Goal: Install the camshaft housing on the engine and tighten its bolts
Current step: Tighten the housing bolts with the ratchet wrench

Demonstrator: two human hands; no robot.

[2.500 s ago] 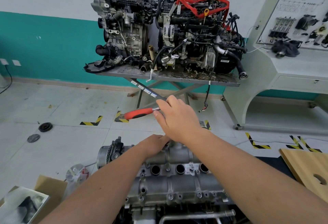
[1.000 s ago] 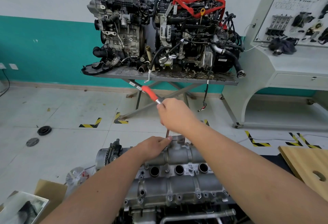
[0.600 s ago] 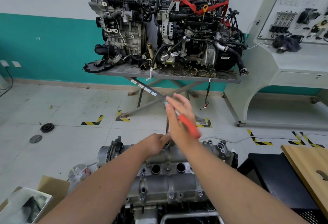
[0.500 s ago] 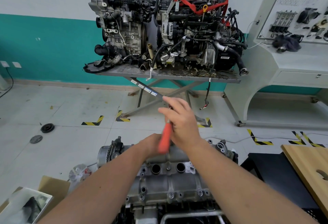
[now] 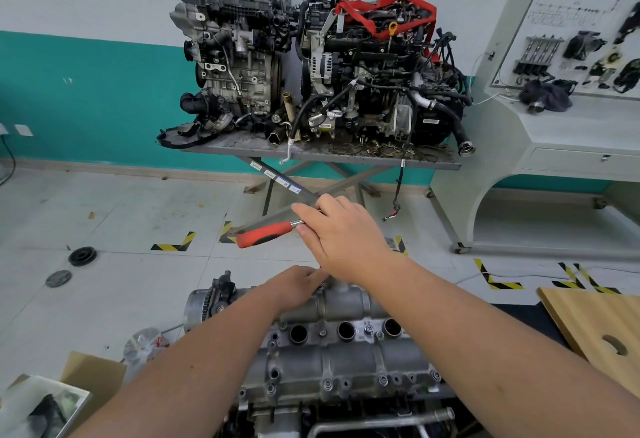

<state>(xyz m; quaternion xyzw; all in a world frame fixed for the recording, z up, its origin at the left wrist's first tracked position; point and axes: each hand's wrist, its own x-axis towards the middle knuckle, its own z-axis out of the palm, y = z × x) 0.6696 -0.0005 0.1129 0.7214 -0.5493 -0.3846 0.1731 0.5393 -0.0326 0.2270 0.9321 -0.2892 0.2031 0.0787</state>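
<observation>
Two hands worked over the housing [image 5: 332, 361], a cast-metal part that sat on the engine [image 5: 346, 420] at the bottom centre of the view. From the left: a cardboard box [image 5: 86, 378] held a tray with dark parts that could not be made out; beside it lay a crumpled plastic bag [image 5: 145, 347], contents unclear. The left hand [image 5: 298, 287] rested on the housing's far top edge with fingers curled at the foot of the tool, possibly steadying a socket, though what they held was hidden. The right hand [image 5: 343, 236] gripped the ratchet [image 5: 266, 233] near its head, the red handle pointing left, well above the housing. Three open round wells showed in the housing's upper face, with bolt heads along its lower flange. By its look the housing was heavy, rigid and probably oily, best held at both ends rather than by its thin edges. The ratchet was light and stiff; the rubbered handle gave the firmest hold and most leverage.
</observation>
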